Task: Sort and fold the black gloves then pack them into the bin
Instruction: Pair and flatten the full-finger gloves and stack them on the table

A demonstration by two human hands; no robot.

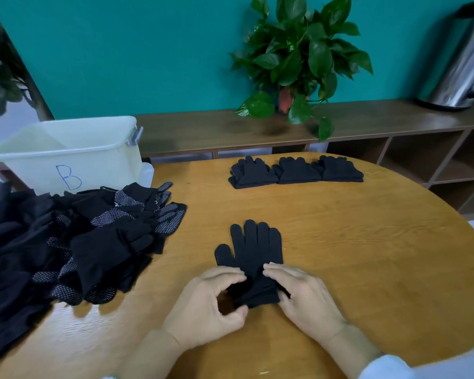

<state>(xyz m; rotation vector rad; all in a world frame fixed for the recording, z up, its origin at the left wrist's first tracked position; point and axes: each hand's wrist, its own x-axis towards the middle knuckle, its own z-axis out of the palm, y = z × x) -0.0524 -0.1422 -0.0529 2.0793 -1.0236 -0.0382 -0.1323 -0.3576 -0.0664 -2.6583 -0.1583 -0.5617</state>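
So there's a black glove [253, 250] lying flat on the wooden table [353, 242], fingers pointing away from the person, with a few white grip dots showing along the thumb edge. Both hands are on its cuff end: the left hand [211, 305] has its fingers and thumb curled round the bunched-up cuff corner, pinching it, and the right hand [303, 294] grips the other side of the cuff with fingers curled over the fabric. Off to the left there's a big messy pile [74, 242] of unsorted black gloves, lots of them dotted side up, spilling off the table edge. Just behind that pile sits a pale plastic bin [71, 154] with a blue "B" written on the front, and I can't see any gloves inside from here. At the far side of the table, three neat folded stacks [296, 170] sit in a row, touching each other. Behind that there's a shelf with a plant [298, 58].
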